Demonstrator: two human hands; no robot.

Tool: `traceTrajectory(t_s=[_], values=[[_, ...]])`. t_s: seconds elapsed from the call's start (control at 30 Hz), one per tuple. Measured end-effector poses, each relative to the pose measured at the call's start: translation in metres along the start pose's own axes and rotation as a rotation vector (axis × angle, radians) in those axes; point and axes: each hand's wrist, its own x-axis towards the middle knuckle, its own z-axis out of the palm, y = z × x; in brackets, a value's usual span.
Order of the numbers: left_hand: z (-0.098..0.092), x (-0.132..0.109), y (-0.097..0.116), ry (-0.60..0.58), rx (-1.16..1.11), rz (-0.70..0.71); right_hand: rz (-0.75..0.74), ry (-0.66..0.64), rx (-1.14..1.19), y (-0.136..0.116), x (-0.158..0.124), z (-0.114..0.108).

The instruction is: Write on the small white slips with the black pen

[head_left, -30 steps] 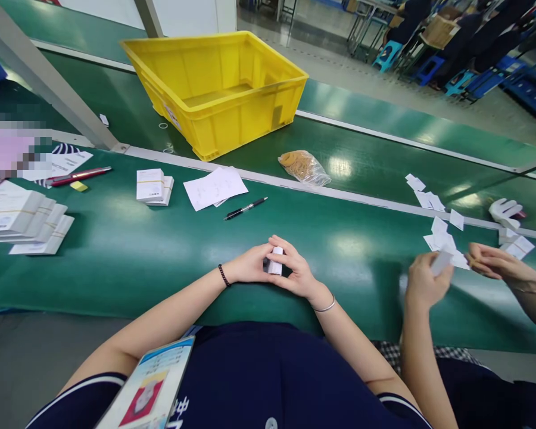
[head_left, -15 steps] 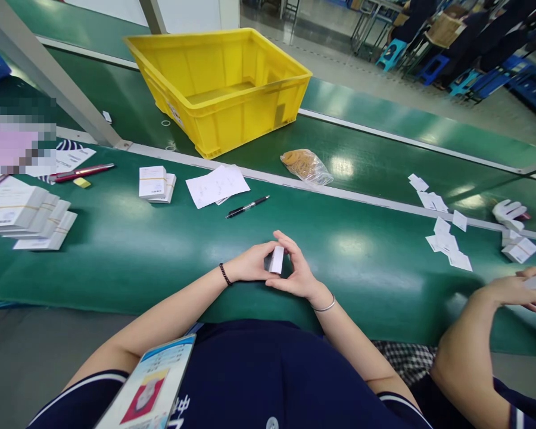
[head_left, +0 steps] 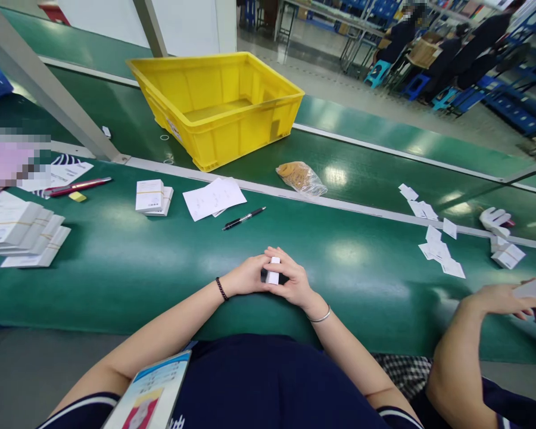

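No legible text, just tiny print on badge (head_left: 154, 384) and leaflet (head_left: 65, 174), a cut-off character on the shirt (head_left: 245, 387).

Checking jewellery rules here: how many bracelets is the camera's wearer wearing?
2: a black beaded bracelet on the wrist of the left hand, and a thin silver bangle on that of the right hand. None appear hidden.

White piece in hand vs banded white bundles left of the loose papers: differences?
Support: the white piece is held between the left hand and right hand; the bundles lie on the green table.
Visible side: the white piece shows a narrow face, partly hidden; the bundles show a broad, banded top.
Shared: both are white.
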Motion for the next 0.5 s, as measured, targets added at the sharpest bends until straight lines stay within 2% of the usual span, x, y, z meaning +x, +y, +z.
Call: traceTrajectory(t_s=[0.17,0.23,0.33,0.37,0.43,0.5], values=[[-0.004,0.003,0.015,0.039,-0.098,-0.006,0.123,0.121,0.066,-0.007,0.011,-0.003],[-0.001,0.005,0.025,0.113,-0.142,-0.013,0.208,0.218,0.129,-0.013,0.019,-0.005],[0.010,0.013,0.032,0.294,-0.091,0.023,0.342,0.382,0.211,-0.017,0.034,-0.004],[0.014,0.017,0.031,0.356,-0.079,0.032,0.369,0.393,0.226,-0.014,0.040,-0.005],[0.018,0.025,0.024,0.446,-0.132,0.001,0.381,0.328,0.217,0.000,0.053,-0.014],[0.019,0.031,0.013,0.473,-0.277,-0.097,0.393,0.234,0.108,0.025,0.069,-0.035]])
